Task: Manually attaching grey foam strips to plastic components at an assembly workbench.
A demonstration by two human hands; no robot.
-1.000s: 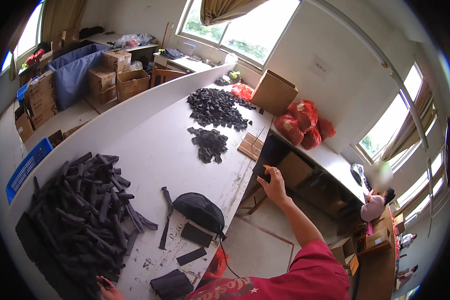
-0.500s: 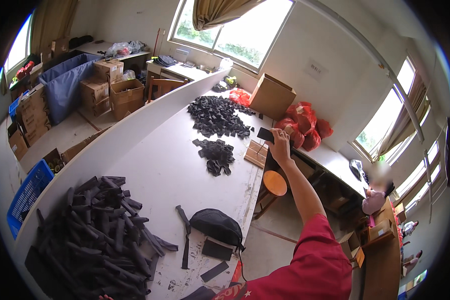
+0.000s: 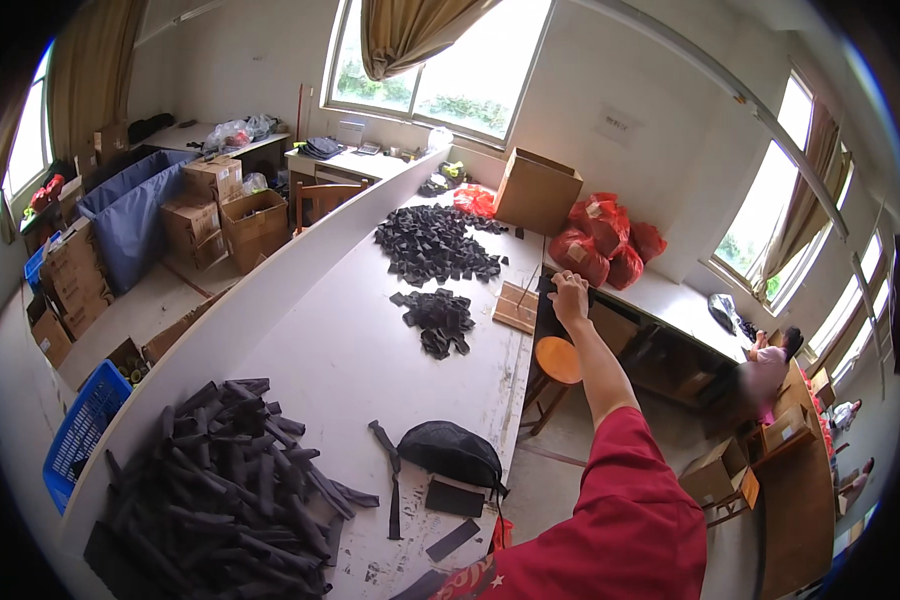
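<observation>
My right arm, in a red sleeve, stretches out past the table's right edge. At its end my right hand [image 3: 570,297] is closed on a flat black fabric piece [image 3: 546,287], mostly covered by the fingers. Just left of the hand lies a small wooden board [image 3: 515,306] with a thin upright pin. A small heap of black fabric pieces [image 3: 436,322] and a wider heap of black pieces [image 3: 435,243] are nearby. Closer to me are a black cap-like mesh item [image 3: 455,452], a black strap [image 3: 394,490] and a black rectangle [image 3: 454,498]. My left hand is out of sight.
A big pile of dark rolled fabric strips [image 3: 240,490] fills the near left of the white table [image 3: 320,325]. Red plastic bags [image 3: 602,240] and a cardboard box [image 3: 538,192] stand beyond. A round stool [image 3: 558,360] is below the hand. Another person [image 3: 767,370] sits at far right.
My right hand has turned, so the black piece is now largely hidden behind the fingers. The view has shifted slightly. My left fingertips have dropped out of the lower edge.
</observation>
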